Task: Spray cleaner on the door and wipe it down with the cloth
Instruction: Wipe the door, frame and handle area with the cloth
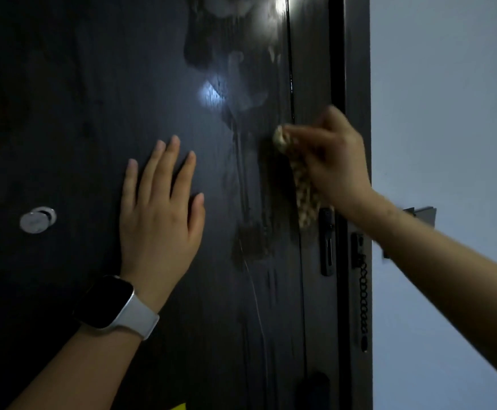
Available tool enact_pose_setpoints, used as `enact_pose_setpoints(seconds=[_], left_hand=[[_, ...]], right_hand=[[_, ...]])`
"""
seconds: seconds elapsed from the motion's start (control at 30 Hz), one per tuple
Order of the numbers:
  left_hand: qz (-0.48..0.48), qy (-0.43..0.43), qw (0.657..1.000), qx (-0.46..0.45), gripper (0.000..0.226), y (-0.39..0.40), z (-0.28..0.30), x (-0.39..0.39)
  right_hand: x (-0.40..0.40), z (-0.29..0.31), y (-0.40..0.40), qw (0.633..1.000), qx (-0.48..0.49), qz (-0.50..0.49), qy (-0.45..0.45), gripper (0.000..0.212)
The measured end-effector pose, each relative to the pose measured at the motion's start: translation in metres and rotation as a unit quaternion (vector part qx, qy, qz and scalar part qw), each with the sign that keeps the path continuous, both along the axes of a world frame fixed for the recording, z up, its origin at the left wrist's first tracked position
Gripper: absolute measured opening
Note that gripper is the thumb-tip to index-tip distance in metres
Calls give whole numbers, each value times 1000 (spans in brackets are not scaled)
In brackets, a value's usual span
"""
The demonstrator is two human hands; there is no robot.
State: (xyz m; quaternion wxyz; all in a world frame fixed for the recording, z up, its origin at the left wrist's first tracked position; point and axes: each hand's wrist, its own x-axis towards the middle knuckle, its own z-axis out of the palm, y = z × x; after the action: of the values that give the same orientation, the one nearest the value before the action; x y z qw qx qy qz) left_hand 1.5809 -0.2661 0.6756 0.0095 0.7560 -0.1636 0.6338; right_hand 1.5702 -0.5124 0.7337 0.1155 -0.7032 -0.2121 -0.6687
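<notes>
At the door's latch edge | right hand pinches the speckled cloth | left hand flat, fingers spread, holding nothing | risk imo: dangling cloth tail could snag the door chain

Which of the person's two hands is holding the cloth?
The right hand, gripping the cloth near the door's edge; the left hand lies flat and empty.

Left hand: bare, no rings, nails short and plain. Left wrist: smartwatch, rectangular with rounded corners, screen dark, case edge pale; strap smooth, white or light grey, wide, wrapping the wrist. Left forearm: bare, no sleeve in view. Right hand: bare, blurred. Right wrist and forearm: bare, nothing worn.
</notes>
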Motion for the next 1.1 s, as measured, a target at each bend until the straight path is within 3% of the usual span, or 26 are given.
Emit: enact_pose_setpoints(seconds=[0.1, 0.2, 0.3, 0.4, 0.47, 0.57, 0.73, 0.8, 0.9, 1.03, 1.1], left_hand=[[24, -3, 999, 23, 55, 6, -3, 6], [21, -15, 999, 25, 54, 7, -4, 9], [18, -20, 999, 24, 54, 6, -6, 11], [22, -23, 999, 25, 54, 5, -6, 13], [22, -22, 999, 25, 54, 4, -7, 13], [23, -20, 999, 23, 54, 4, -7, 12], [20, -22, 999, 27, 55, 6, -7, 11], [18, -24, 999, 28, 55, 6, -7, 11], [7, -28, 999, 25, 55, 6, -7, 11], [-2, -37, 999, 20, 54, 6, -7, 12], [3, -34, 999, 20, 54, 5, -8, 13]], right_hand=[[20, 50, 14, 999, 30, 4, -25, 23], [38, 38, 21, 998, 41, 3, -50, 20], [47, -56, 14, 998, 3, 20, -62, 18], [39, -168, 2, 998, -48, 43, 0, 26], [36, -197, 1, 997, -51, 51, 31, 30], [35, -144, 13, 997, -46, 54, 13, 33], [41, 12, 41, 996, 49, 26, -63, 19], [46, 29, 51, 993, 66, 19, -91, 21], [46, -24, 53, 994, 26, 11, -103, 23], [29, -164, 48, 997, -50, 52, -9, 28], [24, -179, 47, 996, -47, 63, 28, 38]])
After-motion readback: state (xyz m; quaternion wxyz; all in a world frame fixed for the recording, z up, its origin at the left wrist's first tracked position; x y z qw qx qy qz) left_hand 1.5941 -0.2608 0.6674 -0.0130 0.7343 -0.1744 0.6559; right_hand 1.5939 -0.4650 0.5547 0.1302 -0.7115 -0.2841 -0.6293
